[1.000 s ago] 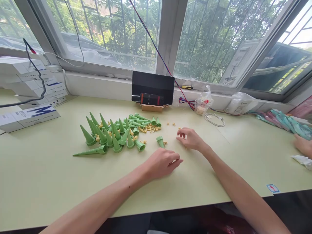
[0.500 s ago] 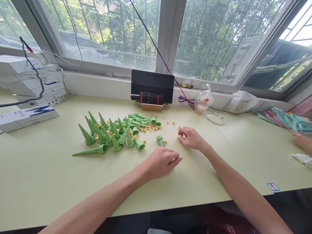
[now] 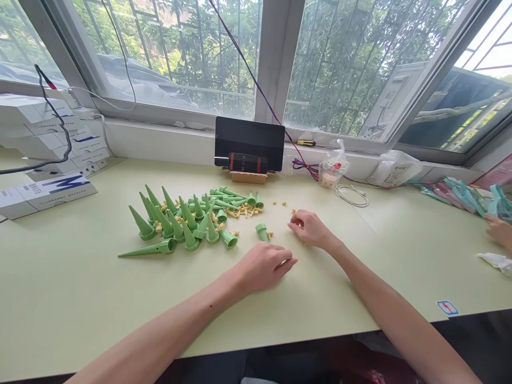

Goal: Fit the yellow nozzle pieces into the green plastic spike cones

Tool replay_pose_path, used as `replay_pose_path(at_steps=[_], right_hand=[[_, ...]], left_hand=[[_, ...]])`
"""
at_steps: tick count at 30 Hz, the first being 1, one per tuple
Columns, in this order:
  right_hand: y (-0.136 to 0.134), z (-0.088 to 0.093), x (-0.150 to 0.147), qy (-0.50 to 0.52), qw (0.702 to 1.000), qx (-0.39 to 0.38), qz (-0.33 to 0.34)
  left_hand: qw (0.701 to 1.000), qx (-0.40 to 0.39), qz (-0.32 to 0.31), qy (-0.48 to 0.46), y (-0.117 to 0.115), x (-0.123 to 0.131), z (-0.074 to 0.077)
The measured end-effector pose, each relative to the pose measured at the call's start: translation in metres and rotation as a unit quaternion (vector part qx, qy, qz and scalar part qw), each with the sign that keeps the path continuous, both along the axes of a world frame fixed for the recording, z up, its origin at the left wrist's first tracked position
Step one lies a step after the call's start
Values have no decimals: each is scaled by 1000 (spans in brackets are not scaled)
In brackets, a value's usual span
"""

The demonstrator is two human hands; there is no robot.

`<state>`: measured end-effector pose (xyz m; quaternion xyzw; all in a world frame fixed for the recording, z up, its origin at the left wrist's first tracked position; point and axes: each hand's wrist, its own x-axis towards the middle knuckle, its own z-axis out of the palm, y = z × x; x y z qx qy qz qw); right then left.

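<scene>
A heap of green plastic cone spikes (image 3: 188,221) and small yellow pegs (image 3: 242,212) lies on the pale green table (image 3: 80,298). One long spike (image 3: 146,249) lies flat at the heap's front left. A short green piece (image 3: 262,232) sits apart, just beyond my left hand (image 3: 266,266). That hand rests on the table with its fingers curled and pinched together. My right hand (image 3: 310,228) rests further back, fingers bent and pinching something tiny among scattered yellow pegs (image 3: 283,203).
A dark tablet (image 3: 250,144) leans on a wooden stand below the window. White boxes (image 3: 46,189) are stacked at far left. Plastic bags (image 3: 334,168), a white cable (image 3: 354,196) and wires lie at the sill. Another person's hand (image 3: 498,230) is at far right by teal packets.
My right hand has shifted very slightly left. My left hand stays put. The other person's hand at far right has moved a little up and right.
</scene>
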<state>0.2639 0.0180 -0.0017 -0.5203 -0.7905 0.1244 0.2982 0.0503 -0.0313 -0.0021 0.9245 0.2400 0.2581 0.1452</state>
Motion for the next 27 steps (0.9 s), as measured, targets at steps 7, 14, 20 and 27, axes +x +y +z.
replay_pose_path(at_steps=[7,14,20,27], right_hand=[[-5,-1,-16,196,979,-50,2],[-21,-1,-37,329,917,-186,128],[-26,1,-46,392,873,-252,144],[-23,-6,-47,449,834,-282,152]], left_hand=[[995,-28,84,-53,6,0,-1],[959,-78,215,-166,18,-6,3],[958,-88,221,-161,21,-7,4],[970,-75,187,-138,20,-6,1]])
